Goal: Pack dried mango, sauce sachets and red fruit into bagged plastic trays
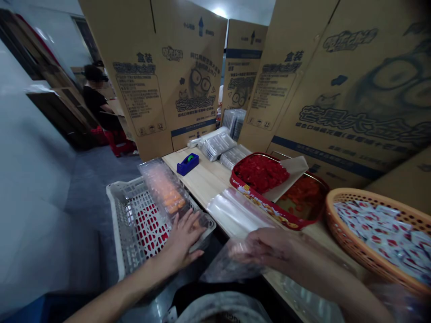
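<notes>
My left hand [183, 235] lies with its fingers spread at the near end of a transparent plastic pack [164, 188] holding orange pieces. The pack rests slantwise across the right side of a white perforated crate [116, 233]. Above the table's near edge, my right hand [269, 244] is closed on a crumpled transparent plastic bag [229, 264]; its fingers are partly blurred. Beyond that hand, a stack of flat transparent bags [239, 211] lies on the wooden table [202, 184].
A blue tape dispenser [187, 164] and transparent plastic trays [218, 144] sit farther back. A red tin [269, 204] holds red and orange packets, split by a card. Right of it stands an orange basket [336, 197] of small sachets. Tall cardboard boxes [188, 67] rise behind; a person [96, 98] is far left.
</notes>
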`<state>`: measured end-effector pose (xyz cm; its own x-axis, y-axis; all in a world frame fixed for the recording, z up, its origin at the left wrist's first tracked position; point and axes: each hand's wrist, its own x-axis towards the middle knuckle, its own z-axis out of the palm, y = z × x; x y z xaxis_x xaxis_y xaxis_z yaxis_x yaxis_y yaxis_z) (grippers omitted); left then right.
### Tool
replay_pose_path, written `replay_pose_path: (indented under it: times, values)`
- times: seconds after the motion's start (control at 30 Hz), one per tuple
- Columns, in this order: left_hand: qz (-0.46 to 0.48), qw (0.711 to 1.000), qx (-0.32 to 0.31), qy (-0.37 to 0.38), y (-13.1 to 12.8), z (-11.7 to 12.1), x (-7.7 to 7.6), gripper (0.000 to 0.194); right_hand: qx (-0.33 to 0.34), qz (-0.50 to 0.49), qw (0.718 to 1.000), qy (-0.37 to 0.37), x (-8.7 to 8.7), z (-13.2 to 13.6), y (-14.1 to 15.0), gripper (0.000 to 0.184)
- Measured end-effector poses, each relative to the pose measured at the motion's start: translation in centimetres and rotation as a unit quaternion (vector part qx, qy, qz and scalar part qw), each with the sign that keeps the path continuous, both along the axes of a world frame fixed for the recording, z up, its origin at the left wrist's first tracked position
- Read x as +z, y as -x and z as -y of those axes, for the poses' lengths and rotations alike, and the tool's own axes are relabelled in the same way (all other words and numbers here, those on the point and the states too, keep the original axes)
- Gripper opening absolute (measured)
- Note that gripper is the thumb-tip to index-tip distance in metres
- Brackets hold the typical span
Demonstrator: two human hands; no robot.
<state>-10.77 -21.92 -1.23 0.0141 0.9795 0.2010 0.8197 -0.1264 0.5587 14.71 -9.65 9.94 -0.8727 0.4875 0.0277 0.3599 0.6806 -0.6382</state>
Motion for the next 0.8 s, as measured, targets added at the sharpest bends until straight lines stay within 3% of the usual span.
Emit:
replay_pose_path:
  times: [0.07, 0.13, 0.27, 0.37, 0.47, 0.6, 0.8]
  values:
    - [-0.035, 0.999, 0.005, 0.022, 2.0, -0.1, -2.3, 0.047, 0.053, 0.015, 0.998, -0.009, 0.4, 0.3, 1.3, 0.017]
    - [0.013, 0.999, 0.017, 0.035, 3.6, -0.6, -3.4, 0.038, 0.085, -0.007, 0.996, -0.028, 0.5, 0.4, 2.7, 0.016]
    - [0.174, 0.981, 0.082, 0.033, 6.8, -2.1, -2.7, 0.025, 0.140, -0.047, 0.987, -0.062, -0.3, 0.1, 6.0, 0.021]
    - [0.172, 0.980, 0.100, 0.026, 9.4, -3.4, -1.9, 0.016, 0.164, -0.067, 0.981, -0.074, -1.7, -0.3, 9.0, 0.022]
    - [0.155, 0.982, 0.108, 0.024, 11.5, -4.7, -1.9, 0.010, 0.188, -0.082, 0.975, -0.088, -4.2, -0.9, 12.4, 0.023]
    - [0.140, 0.984, 0.113, 0.015, 12.9, -5.9, -2.7, 0.010, 0.217, -0.047, 0.969, -0.108, -8.9, -1.7, 16.5, 0.023]
    - [0.129, 0.984, 0.122, -0.017, 12.4, -5.7, -2.6, 0.020, 0.146, 0.037, 0.957, -0.247, -14.4, -2.1, 19.4, 0.021]
